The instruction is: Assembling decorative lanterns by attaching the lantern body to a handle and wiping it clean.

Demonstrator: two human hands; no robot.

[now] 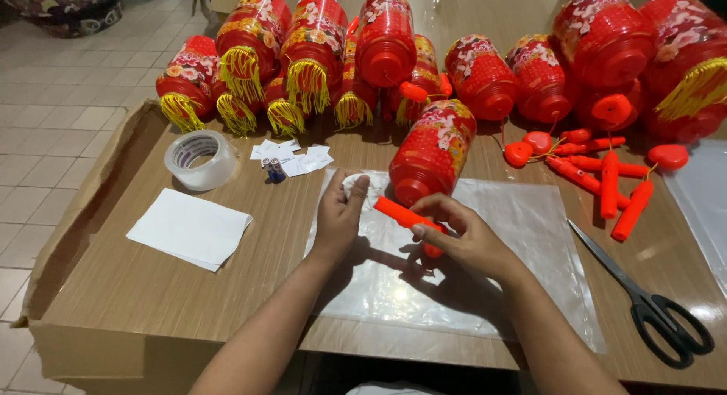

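Centrally, on a clear glossy plastic sheet [522, 236] over the wooden table [151, 281], the right hand [462, 240] grips a smooth orange-red plastic stick [401, 213], fingers curled tight round its lower end. The left hand [338, 213] pinches a small crumpled white piece [354, 184] between thumb and bent fingers. Just beyond lies a cylindrical red lantern [433, 149], near black-handled scissors [644, 296] and a tape roll [200, 160].

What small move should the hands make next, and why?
Probably bring the left hand, pinching a small white piece, over to the orange handle held in the right hand: the two sit close together, apart, above the clear plastic sheet.
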